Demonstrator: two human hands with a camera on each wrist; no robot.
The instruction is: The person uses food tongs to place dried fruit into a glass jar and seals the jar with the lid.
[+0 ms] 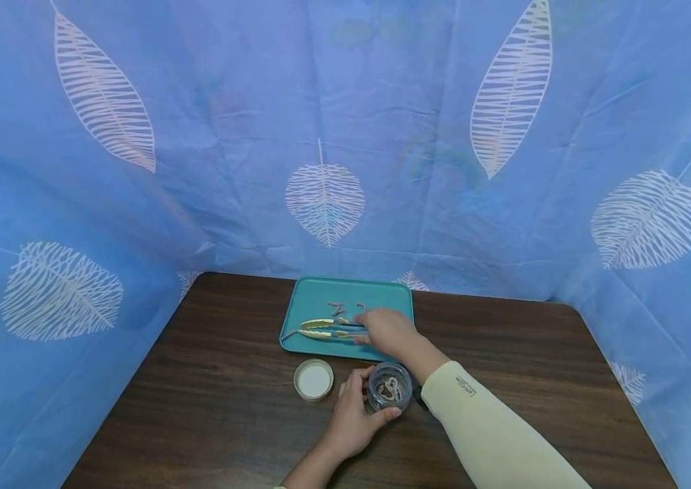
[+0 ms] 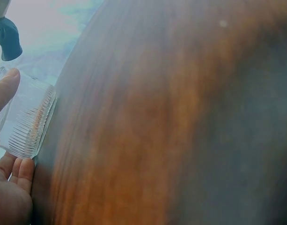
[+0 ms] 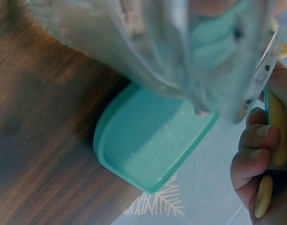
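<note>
My left hand point(image 1: 352, 420) grips the side of a clear ribbed glass jar point(image 1: 374, 401), with the thumb at its near side. Several pale, curled, worm-like pieces point(image 1: 391, 389) lie inside. In the left wrist view the jar point(image 2: 28, 117) sits between thumb and fingers. My right hand point(image 1: 386, 331) holds yellow-and-blue tongs point(image 1: 321, 334) over the teal tray point(image 1: 311, 292), their two arms slightly apart. In the right wrist view, fingers curl round the tongs' yellow part point(image 3: 278, 126). A thin dark pinkish piece point(image 1: 289, 335) lies by the tongs' left end; whether they touch it I cannot tell.
More small pinkish pieces point(image 1: 336, 308) lie on the tray's far half. A round lid point(image 1: 313, 379), white inside, rests on the brown wooden table point(image 1: 229, 387) left of the jar. Blue leaf-patterned cloth point(image 1: 223, 170) hangs behind and at both sides.
</note>
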